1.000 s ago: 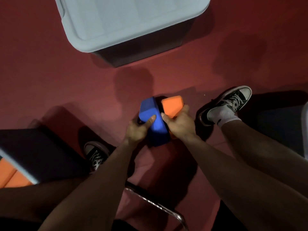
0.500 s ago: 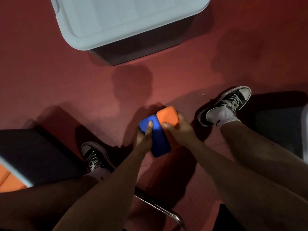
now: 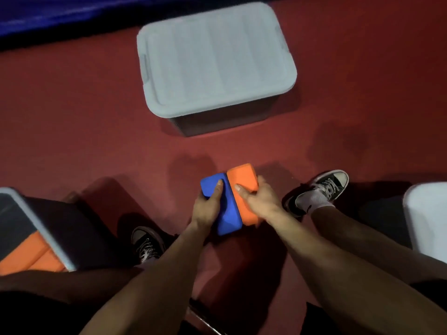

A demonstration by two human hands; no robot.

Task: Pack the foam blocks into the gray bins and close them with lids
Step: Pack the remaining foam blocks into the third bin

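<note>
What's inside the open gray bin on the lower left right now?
Orange foam blocks lie inside the open bin, below its rim. Their number and the rest of the inside cannot be seen: the frame edge cuts the bin off.

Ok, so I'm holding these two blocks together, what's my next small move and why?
Probably swing the blue block in your left hand and orange block in your right hand over to the open bin on your left; the bin ahead already wears its lid.
</note>
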